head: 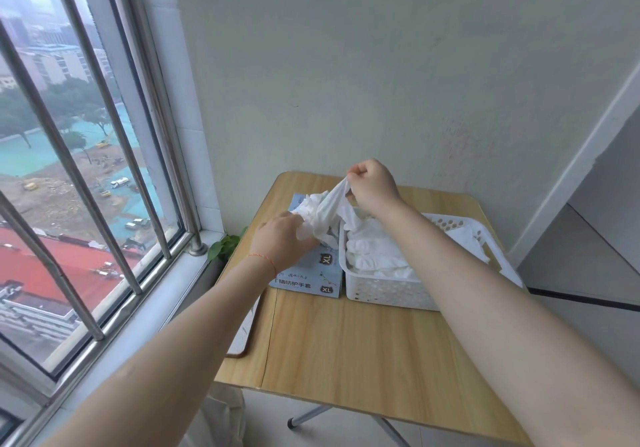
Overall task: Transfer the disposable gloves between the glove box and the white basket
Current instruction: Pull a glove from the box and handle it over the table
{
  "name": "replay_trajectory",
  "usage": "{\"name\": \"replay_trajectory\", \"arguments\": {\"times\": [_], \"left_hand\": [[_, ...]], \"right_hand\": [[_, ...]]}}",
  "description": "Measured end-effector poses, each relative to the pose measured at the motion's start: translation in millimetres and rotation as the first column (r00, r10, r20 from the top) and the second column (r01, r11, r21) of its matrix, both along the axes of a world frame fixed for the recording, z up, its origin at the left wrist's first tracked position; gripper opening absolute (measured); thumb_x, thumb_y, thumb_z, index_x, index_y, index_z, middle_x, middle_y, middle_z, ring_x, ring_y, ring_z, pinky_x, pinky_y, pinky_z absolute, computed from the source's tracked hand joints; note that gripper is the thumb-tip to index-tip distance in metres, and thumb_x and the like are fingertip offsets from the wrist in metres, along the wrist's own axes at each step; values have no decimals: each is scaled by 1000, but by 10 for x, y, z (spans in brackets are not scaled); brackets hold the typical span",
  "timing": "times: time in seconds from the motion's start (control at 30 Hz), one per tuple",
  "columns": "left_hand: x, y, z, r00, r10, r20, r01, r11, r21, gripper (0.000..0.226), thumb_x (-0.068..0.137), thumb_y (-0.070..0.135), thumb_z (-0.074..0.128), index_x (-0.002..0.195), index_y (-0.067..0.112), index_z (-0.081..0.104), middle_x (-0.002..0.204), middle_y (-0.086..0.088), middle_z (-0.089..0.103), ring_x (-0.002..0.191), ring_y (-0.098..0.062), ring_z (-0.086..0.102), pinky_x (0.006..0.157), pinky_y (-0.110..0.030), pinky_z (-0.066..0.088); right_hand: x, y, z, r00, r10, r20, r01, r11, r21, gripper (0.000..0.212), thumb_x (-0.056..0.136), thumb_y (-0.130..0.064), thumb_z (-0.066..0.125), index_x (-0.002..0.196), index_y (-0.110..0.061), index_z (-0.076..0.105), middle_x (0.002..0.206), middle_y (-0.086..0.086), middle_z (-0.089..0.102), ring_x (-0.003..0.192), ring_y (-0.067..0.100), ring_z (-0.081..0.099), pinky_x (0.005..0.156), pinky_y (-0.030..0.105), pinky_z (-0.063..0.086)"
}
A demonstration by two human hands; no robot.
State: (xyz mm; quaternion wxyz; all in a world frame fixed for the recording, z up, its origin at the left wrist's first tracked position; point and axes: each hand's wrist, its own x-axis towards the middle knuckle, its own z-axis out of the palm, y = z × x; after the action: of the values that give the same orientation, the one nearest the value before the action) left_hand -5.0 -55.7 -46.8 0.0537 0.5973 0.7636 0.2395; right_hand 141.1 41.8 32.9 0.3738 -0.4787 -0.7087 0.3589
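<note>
Looking down from your head camera, you see both of your bare arms reaching out over a small wooden table (363, 349) set against a pale wall, with a barred window (86, 155) on your left

Your right hand (372, 188) is raised above the far side of the table, its fingers curled tight and pinching the top end of a white disposable glove (332, 204); the glove stretches down and leftward from that pinch toward the box. Your left hand (280, 242) sits lower, over the top of the glove box (311, 273), with its fingers curled around the crumpled lower part of the same bunch of white glove material; you cannot tell from here whether that is one glove or several tangled together. A thin red string (265, 259) circles your left wrist

The glove box is light blue, marked XL on its near face and top, and stands on the table just left of the white basket (388, 294), the two touching or nearly so. More white gloves bulge out of the box's top opening behind your left hand

The white basket has perforated walls and holds a heap of white gloves (374, 256) that fills most of its left half; your right forearm crosses above it

A few green leaves (225, 245) show between the table's left edge and the windowsill, and a metal table leg (311, 415) shows below the near edge
</note>
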Motion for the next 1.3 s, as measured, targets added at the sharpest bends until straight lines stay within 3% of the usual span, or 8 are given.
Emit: {"name": "replay_trajectory", "arguments": {"times": [0.13,0.23,0.33,0.47,0.8,1.0,1.2,1.3], "left_hand": [[49,-6,56,982,26,189,-59,984,169,40,86,56,56,104,20,57,108,5,55,93,-16,56,78,-32,44],[86,33,65,987,-65,144,5,925,381,42,88,54,54,123,29,52,127,6,50,118,-17,45,97,-33,39],[93,134,69,994,-107,-25,109,951,290,39,92,49,56,127,33,58,139,5,48,129,-19,41,105,-38,35],[117,229,4,997,-50,-50,57,988,144,38,92,39,58,128,29,55,126,3,57,119,-21,47,99,-35,34],[131,230,-103,984,53,172,-83,982,172,74,74,43,79,130,18,37,126,-1,51,113,-25,51,89,-37,44],[125,229,-102,990,56,131,-73,989,127,81,76,42,74,142,20,33,134,-8,38,122,-30,42,95,-37,40],[113,200,-90,981,51,187,-86,979,184,93,72,32,79,148,25,26,142,-12,31,129,-33,35,101,-34,34],[118,142,12,975,0,223,-45,979,198,99,69,36,82,149,26,25,144,-11,30,130,-30,35,103,-35,36]], "right_hand": [[45,-47,-63,990,99,97,-93,993,-71,13,92,-11,48,95,-15,60,85,0,60,71,13,56,60,24,43],[116,-126,-61,967,215,137,-197,971,-136,22,92,-35,59,105,-17,63,96,-7,61,91,12,57,70,25,42],[187,-139,-45,880,287,378,-267,958,-105,40,81,-42,73,112,-17,66,113,-9,54,103,8,48,81,26,39],[183,-63,-85,817,112,566,-180,981,67,17,85,-6,56,85,3,70,87,1,68,73,17,53,62,25,41],[-69,-41,60,985,95,147,-115,984,135,8,99,-13,45,98,-13,52,89,-4,52,83,15,50,69,24,36],[-65,-44,138,996,22,-90,-8,987,159,10,99,-12,44,103,-12,53,93,-4,54,83,10,50,60,4,35],[-49,-1,240,997,79,15,-80,995,59,13,96,-19,47,108,-14,50,96,-3,51,81,11,52,61,19,39],[23,24,189,989,94,111,-87,994,-68,44,87,-41,66,116,-10,54,105,-3,57,88,13,54,63,23,40]]}}
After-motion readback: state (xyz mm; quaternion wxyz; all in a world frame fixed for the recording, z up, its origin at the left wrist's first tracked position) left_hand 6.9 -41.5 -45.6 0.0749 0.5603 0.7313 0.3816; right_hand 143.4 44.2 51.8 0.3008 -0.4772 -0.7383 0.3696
